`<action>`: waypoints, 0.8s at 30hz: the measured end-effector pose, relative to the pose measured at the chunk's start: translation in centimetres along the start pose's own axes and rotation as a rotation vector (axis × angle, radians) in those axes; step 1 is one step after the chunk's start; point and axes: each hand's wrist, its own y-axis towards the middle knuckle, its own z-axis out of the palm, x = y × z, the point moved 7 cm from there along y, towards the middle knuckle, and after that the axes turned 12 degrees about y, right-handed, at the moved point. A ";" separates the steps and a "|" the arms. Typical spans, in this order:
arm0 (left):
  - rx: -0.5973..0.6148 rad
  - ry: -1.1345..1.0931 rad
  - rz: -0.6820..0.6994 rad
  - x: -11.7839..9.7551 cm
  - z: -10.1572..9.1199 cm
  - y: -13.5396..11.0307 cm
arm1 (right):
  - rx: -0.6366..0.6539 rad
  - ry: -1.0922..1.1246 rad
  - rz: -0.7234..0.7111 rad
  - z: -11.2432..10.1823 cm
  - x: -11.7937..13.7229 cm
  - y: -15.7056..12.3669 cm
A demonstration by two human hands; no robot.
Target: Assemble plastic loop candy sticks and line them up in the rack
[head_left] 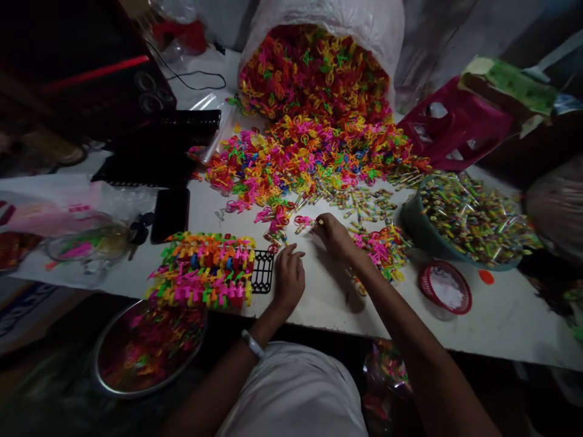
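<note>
My right hand (334,235) is closed in a pinch above the white table, with the pale end of a small tube (320,222) showing at its fingertips. Close to those fingertips lie a pink plastic piece (304,220) and more small patterned tubes (359,203). My left hand (290,276) rests on the table with its fingers loosely apart and no object visible in it. Beside it is a black plastic rack (263,271), its left part covered by rows of colourful plastic pieces (204,267). A small red ring (272,249) lies by the left fingertips.
A big white sack (319,12) spills a heap of bright plastic pieces (310,145) across the table. To the right stand a green tub (412,220) of tubes and a red basket (465,303). A metal basin (98,370) sits below left; a phone (170,215) lies behind the rack.
</note>
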 end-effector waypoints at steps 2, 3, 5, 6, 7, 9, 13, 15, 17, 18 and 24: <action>-0.007 -0.002 -0.002 0.0 0.0 0.0 | 0.097 -0.103 -0.049 0.4 0.4 0.1; -0.009 -0.002 -0.005 0.1 -0.1 -0.1 | 0.159 -0.152 -0.081 0.7 0.7 0.1; -0.012 0.002 -0.013 0.1 -0.1 -0.1 | 0.243 -0.222 -0.124 1.4 1.0 0.2; -0.012 0.006 -0.017 0.1 -0.1 -0.1 | 0.248 -0.237 -0.132 1.6 1.1 0.2; -0.013 0.008 -0.019 0.1 -0.2 0.0 | 0.232 -0.239 -0.138 1.7 1.2 0.3; -0.013 0.012 -0.019 0.1 -0.2 0.0 | 0.189 -0.222 -0.159 2.1 1.6 0.8; -0.023 0.009 -0.019 0.1 -0.2 -0.2 | 0.211 -0.150 -0.201 3.7 2.5 1.9; -0.029 0.020 -0.030 -0.1 -0.4 -0.2 | 0.204 -0.139 -0.169 4.2 2.7 2.2; -0.043 0.063 -0.024 -0.7 -0.8 0.2 | 0.167 -0.145 -0.135 4.1 2.9 1.8; -0.052 0.097 -0.011 -1.1 -1.0 0.6 | 0.137 -0.123 -0.114 3.9 3.0 1.3; -0.028 0.404 -0.164 -1.3 -0.1 5.8 | -0.196 0.402 0.326 0.5 -0.3 -1.7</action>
